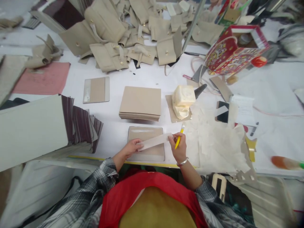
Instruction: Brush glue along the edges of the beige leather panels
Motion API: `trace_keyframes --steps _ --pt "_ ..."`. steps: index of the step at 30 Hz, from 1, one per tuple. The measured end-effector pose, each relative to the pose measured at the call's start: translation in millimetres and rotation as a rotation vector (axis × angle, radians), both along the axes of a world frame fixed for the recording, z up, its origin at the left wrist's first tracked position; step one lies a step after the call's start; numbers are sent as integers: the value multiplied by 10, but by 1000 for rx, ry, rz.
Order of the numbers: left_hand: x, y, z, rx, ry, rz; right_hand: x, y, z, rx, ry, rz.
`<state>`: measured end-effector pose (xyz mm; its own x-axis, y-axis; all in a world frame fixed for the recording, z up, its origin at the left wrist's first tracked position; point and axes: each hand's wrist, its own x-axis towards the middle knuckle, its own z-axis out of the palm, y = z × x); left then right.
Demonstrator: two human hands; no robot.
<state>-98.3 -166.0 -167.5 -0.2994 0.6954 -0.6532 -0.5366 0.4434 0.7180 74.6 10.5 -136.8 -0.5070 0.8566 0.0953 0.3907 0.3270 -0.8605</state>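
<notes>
A beige panel (145,133) lies flat at the table's front edge. Above it I hold a pale paper strip (155,141) stretched between both hands. My left hand (133,147) pinches the strip's left end and rests on the panel. My right hand (178,146) pinches the strip's right end and also grips a yellow tool (178,139) that points up and away. A stack of beige panels (140,103) sits just beyond the panel.
A yellowish block (182,100) rests on a card with a dark blade beside it. Peeled paper scraps (213,142) pile at right. Striped dark sheets (80,126) lie left, beige pouches (118,34) at back, a red patterned box (234,50) at back right.
</notes>
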Motion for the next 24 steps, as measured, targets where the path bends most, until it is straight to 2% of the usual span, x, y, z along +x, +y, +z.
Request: trace_keyframes --steps 2,5,9,12,24 --pt "-129 -29 -37 -38 5 165 -110 -27 -175 40 -52 -1" --pt "-324 24 -117 -100 204 323 -308 -46 -414 76 -132 41" --pt "-527 88 -262 -202 643 280 -508 -12 -640 135 -234 79" --pt "-599 94 -317 -262 852 248 -557 17 -729 143 -275 89" --pt "-632 131 -283 -325 914 203 -579 39 -783 141 -309 80"
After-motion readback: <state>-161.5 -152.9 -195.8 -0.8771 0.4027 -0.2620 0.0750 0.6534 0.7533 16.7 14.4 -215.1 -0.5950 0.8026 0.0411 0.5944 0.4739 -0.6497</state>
